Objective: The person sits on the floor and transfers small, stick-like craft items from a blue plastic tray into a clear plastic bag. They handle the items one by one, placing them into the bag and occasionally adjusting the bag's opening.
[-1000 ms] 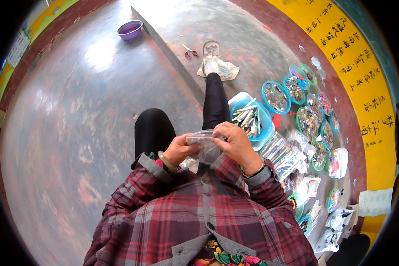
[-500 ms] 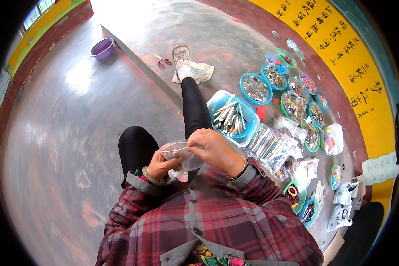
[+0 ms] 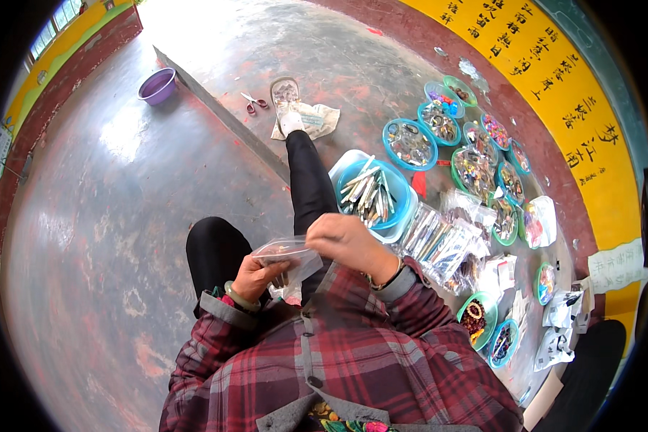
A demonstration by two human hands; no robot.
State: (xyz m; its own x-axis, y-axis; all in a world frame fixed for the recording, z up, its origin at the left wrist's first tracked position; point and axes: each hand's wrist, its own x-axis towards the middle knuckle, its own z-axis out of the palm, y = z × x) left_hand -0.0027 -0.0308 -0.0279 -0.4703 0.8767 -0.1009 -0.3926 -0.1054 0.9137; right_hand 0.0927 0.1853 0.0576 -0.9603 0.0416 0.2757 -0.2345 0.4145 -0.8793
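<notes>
A clear plastic bag [image 3: 306, 265] is held over my lap, its upper edge spread in a curve. My left hand [image 3: 254, 279] is closed round the bag's left side, thumb across the front. Small dark items, too hidden to name, show through the plastic near those fingers. At the bag's upper right edge, my right hand [image 3: 349, 243] has its fingers bent and pinched together, slightly blurred. Below the left hand, more crumpled clear plastic with a red patch [image 3: 289, 294] lies on my lap.
Pens fill a blue basin [image 3: 403, 189] beside my leg. Right of it lie packs of pens [image 3: 439, 241] and several baskets of small items, such as a blue one [image 3: 410, 144]. Scissors [image 3: 253, 104], a cloth bag [image 3: 322, 119] and a purple basin [image 3: 158, 86] are farther off.
My right hand has shifted slightly right along the bag's edge, and its fingers have curled more. More of the bag's right corner shows now. The left hand keeps its hold.
</notes>
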